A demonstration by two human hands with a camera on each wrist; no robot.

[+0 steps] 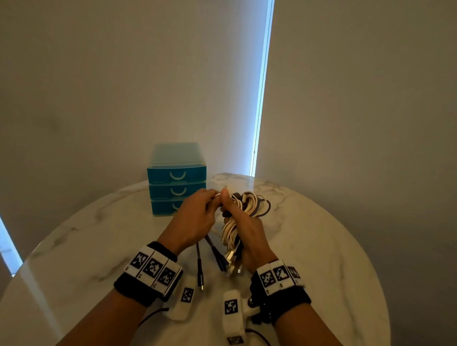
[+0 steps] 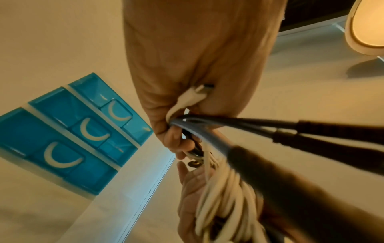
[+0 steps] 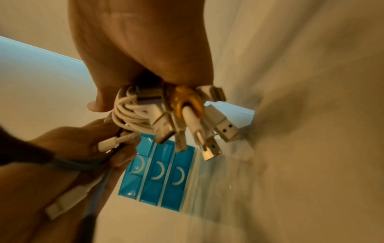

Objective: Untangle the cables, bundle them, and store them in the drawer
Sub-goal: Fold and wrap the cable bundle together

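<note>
Round marble table (image 1: 323,241) against a plain wall, strip of daylight behind. Blue three-drawer unit (image 1: 176,180) at the far edge, all drawers closed, just beyond and a little left of both hands.

Right hand (image 1: 248,233) clenched around the coiled cable bundle (image 1: 247,207), white and dark loops bulging out past the fingers toward the wall, plug ends (image 3: 199,125) spilling from the wrist side of the fist. Long axis of the bundle running away from the body, roughly toward the table's far side.

Left hand (image 1: 194,218) touching the right, fingers curled on a white connector (image 2: 193,97) and the loose dark cables (image 1: 206,249), which trail back toward the body and hang above the tabletop.

Bundling apparently still in progress: loose tails yet to be wrapped in. Drawer unit nearer the left hand, so probably left to pull a handle (image 1: 177,175), right to carry the bundle forward and slightly left. No drawer open yet.
</note>
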